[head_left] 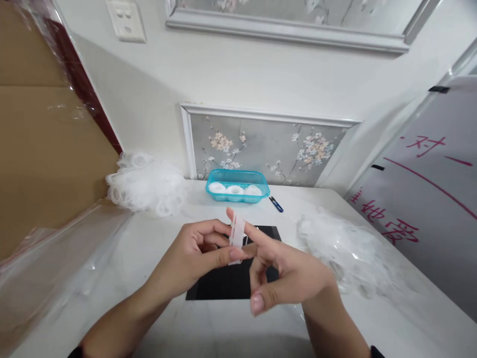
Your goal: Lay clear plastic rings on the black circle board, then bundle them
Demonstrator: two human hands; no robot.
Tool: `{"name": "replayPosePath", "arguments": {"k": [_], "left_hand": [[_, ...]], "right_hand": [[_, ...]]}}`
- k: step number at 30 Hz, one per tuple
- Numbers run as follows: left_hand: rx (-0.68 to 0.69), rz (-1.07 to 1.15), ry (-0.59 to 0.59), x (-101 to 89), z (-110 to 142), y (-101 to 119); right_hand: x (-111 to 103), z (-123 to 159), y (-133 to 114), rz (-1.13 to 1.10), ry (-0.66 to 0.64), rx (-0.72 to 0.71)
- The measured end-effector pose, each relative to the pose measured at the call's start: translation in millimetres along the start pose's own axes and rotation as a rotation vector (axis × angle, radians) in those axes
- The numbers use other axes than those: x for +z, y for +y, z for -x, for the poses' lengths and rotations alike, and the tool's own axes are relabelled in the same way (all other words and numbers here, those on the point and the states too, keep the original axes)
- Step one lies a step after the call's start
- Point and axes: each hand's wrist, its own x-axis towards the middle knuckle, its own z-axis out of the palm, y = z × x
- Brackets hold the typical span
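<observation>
My left hand [208, 248] pinches a white, translucent band [238, 233] between its thumb and fingers, above a black mat [219, 283]. The band looks like a small upright loop with thin strands at its edges; its exact kind does not show. At its other side is my right hand [286, 273], index finger stretched out against or behind the band, and the thumb apart and lower down. Whether that fingertip passes through the loop is hidden. Just beyond the hands stands a blue plastic basket [238, 197] containing several white rings [235, 190].
Thread snips [276, 204] lie right of the basket. A heap of translucent white rings [145, 184] sits at the back left, another white translucent pile [354, 253] at the right. Cardboard [55, 129] and clear plastic film [55, 278] border the left; a whiteboard [428, 189] stands right.
</observation>
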Motion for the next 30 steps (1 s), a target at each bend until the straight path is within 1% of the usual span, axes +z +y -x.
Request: {"name": "replayPosePath", "arguments": {"k": [2, 5, 7, 11, 12, 16, 18, 22, 26, 30], "left_hand": [[0.019, -0.011, 0.009, -1.9, -2.4, -1.2], [0.049, -0.023, -0.005, -3.8, -4.3, -2.2], [0.052, -0.041, -0.006, -3.5, -4.6, -1.8], [0.029, -0.067, -0.023, -2.1, -4.4, -1.3], [0.028, -0.07, -0.028, -2.1, -4.5, -1.5], [0.027, -0.068, -0.041, -2.9, -6.4, -2.9], [0.016, -0.065, -0.052, -3.4, -7.6, -3.4], [0.003, -0.067, -0.074, -4.5, -8.9, -3.7], [0.02, -0.08, -0.079, -5.8, -8.9, -4.9], [0.034, -0.16, -0.065, -6.4, -9.0, -7.0]], "right_hand": [[-0.1, -2.2, -0.1, 0.043, 0.081, 0.034], [-3.1, -6.7, 2.2, 0.029, 0.171, 0.018], [-5.5, -8.7, 4.4, -0.033, 0.203, -0.015], [-7.3, -8.6, 5.0, -0.211, 0.169, -0.106], [-7.0, -8.4, 4.2, -0.25, 0.182, -0.12], [-5.5, -9.3, 0.2, -0.401, 0.314, -0.113], [-6.0, -9.9, -1.1, -0.493, 0.303, -0.109], [-8.2, -8.5, -3.3, -0.607, 0.209, -0.113], [-7.9, -5.3, -7.4, -0.558, 0.2, -0.04], [-6.4, -3.9, -10.0, -0.511, 0.19, -0.022]]}}
